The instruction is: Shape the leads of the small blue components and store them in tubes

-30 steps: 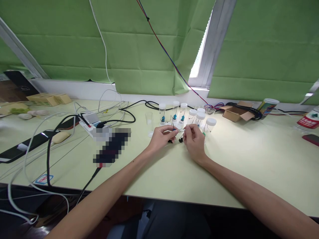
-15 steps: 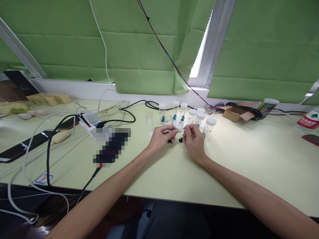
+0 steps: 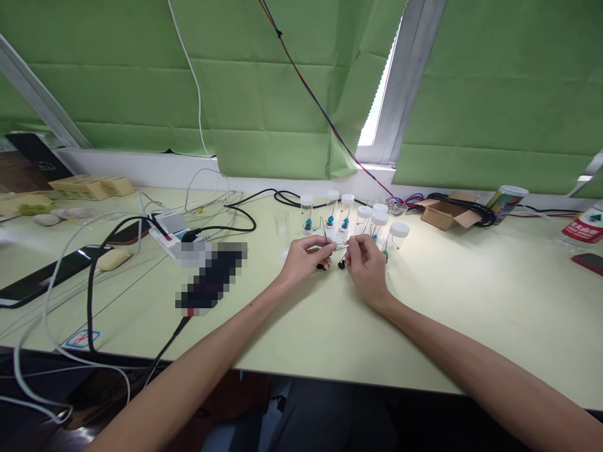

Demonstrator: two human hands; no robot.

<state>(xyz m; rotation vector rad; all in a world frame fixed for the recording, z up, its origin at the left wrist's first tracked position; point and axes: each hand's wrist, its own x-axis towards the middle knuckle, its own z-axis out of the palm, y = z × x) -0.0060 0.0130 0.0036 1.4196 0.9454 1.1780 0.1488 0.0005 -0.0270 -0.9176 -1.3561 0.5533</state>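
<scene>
My left hand (image 3: 306, 256) is closed in a pinch on a small blue part with a thin dark wire (image 3: 324, 230) standing up from it. Close beside it, my right hand (image 3: 368, 267) pinches the end of a thin silvery wire (image 3: 342, 245) that spans the gap between the fingertips. Small black pieces (image 3: 342, 264) lie on the table under the hands. Just behind stand several clear tubes with white caps (image 3: 347, 199), holding blue parts and thin wires. One tube by my right hand has a green part (image 3: 386, 254). An uncapped clear tube (image 3: 282, 231) stands to the left.
Left of my arm are a power strip (image 3: 172, 233) with tangled cables, a blurred-out dark object (image 3: 211, 279) and a phone (image 3: 51, 276). An open cardboard box (image 3: 445, 213), a printed can (image 3: 507, 204) and a red-labelled bottle (image 3: 584, 226) stand at right. The table's front edge runs below my forearms.
The thin dark wire above my left fingers leans slightly further left. More of the silvery wire shows between the fingertips. Both hands stay in nearly the same place.
</scene>
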